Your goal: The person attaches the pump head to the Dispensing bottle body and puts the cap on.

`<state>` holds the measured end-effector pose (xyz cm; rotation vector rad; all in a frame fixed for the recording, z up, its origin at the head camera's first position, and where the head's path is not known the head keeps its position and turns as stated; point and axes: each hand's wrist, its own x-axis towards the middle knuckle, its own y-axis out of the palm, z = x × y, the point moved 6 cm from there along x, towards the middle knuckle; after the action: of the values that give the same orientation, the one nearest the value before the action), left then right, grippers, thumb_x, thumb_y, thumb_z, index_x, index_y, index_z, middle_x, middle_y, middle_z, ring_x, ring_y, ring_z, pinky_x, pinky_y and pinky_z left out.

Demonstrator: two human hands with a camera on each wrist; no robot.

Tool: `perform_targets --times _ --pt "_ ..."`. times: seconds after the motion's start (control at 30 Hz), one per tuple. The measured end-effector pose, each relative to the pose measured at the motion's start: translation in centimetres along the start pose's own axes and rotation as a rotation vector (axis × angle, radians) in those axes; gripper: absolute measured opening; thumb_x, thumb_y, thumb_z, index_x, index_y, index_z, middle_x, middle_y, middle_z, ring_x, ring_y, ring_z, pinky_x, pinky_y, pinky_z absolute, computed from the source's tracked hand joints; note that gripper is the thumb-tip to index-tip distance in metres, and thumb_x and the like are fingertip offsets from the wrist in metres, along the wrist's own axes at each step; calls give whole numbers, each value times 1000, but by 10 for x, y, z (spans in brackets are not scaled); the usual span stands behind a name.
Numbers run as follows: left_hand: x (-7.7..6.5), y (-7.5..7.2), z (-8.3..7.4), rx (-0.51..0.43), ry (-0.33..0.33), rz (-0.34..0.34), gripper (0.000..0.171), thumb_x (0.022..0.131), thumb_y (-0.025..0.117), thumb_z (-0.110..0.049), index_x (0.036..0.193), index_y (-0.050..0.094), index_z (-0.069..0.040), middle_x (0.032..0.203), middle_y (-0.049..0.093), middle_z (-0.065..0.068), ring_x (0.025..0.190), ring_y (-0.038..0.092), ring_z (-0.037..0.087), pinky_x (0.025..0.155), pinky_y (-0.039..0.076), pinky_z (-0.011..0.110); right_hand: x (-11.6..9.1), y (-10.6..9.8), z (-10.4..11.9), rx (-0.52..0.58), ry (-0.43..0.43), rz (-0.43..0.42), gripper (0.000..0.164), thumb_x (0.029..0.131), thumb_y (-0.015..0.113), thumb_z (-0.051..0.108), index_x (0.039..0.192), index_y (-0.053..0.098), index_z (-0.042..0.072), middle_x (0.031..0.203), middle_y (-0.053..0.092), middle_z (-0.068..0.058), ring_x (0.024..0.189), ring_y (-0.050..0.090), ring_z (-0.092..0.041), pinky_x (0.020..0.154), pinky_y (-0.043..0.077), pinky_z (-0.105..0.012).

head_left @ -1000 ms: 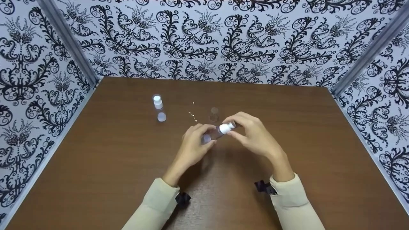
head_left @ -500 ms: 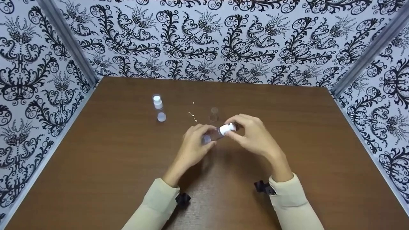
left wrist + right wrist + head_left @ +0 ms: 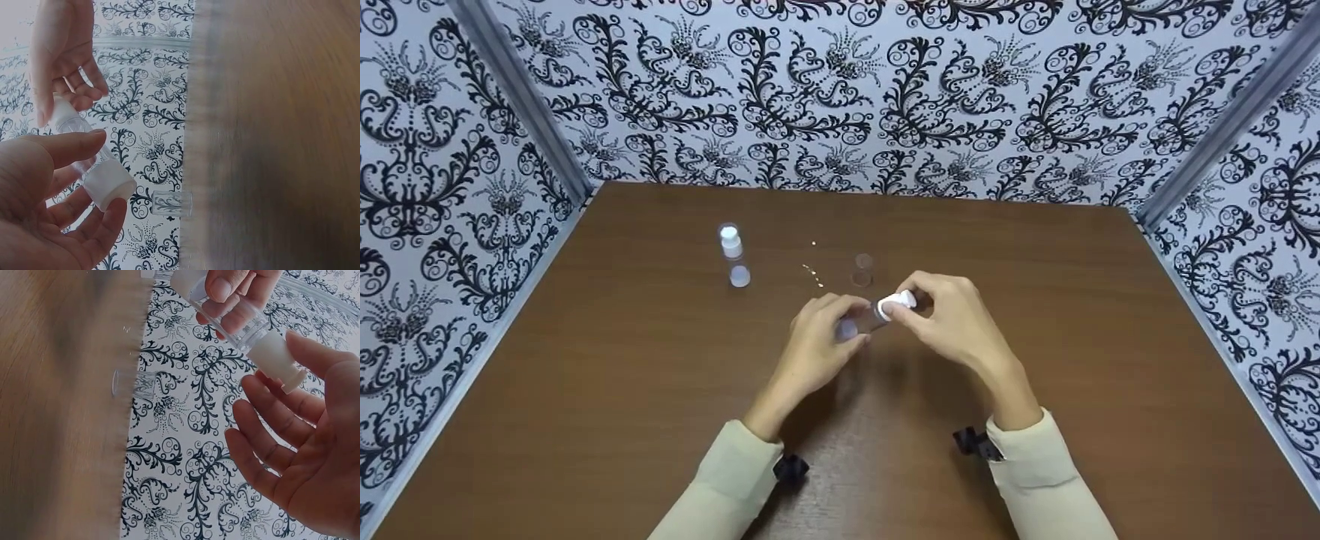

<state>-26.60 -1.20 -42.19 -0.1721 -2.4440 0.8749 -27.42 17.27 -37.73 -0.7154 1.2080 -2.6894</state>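
Between my two hands, a clear pump bottle (image 3: 228, 318) with a white base is held tilted above the table. My left hand (image 3: 819, 334) grips the body near its white bottom (image 3: 108, 183), thumb on one side and fingers on the other. With thumb and fingertips, my right hand (image 3: 952, 319) pinches the white pump top (image 3: 273, 357), whose small spout shows in the right wrist view. A clear cap (image 3: 862, 270) stands on the table just beyond the hands and appears in the left wrist view too (image 3: 171, 203).
A second clear bottle with a white pump (image 3: 731, 244) stands on the brown table (image 3: 660, 390) at the back left. Small pale flecks (image 3: 813, 274) lie between it and the cap. Patterned walls (image 3: 840, 97) enclose the back and sides.
The right hand's fingers have shifted round the white pump top, and its spout has turned. The left hand keeps its grip on the bottle, almost unmoved.
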Motion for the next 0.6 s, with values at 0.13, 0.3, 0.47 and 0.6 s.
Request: perform_targets --times 0.13,0.3,0.47,0.6 --pt "0 1 1 3 9 -8 39 83 92 -11 118 76 -12 107 75 5 99 66 26 88 51 44 0 -1 0 -9 13 -1 15 94 82 30 93 76 16 82 70 6 75 61 -14 70 50 -33" --pt "1 1 2 1 8 -10 39 83 91 -11 119 76 -11 107 74 5 99 66 26 89 51 45 -1 -3 -2 13 37 29 27 94 82 39 108 77 16 93 73 6 84 64 -16 78 52 -35" --pt "1 1 3 -7 7 -8 38 83 91 -11 118 76 -11 107 74 5 98 66 26 88 51 45 -2 -7 -3 64 -4 69 40 93 84 38 126 73 16 108 73 6 97 67 -15 91 54 -38" --pt "0 0 2 -10 10 -12 39 83 91 -11 118 76 -11 107 74 5 98 65 25 88 51 44 -2 -11 0 94 -85 97 44 91 87 28 130 72 16 114 71 5 103 67 -11 98 54 -37"
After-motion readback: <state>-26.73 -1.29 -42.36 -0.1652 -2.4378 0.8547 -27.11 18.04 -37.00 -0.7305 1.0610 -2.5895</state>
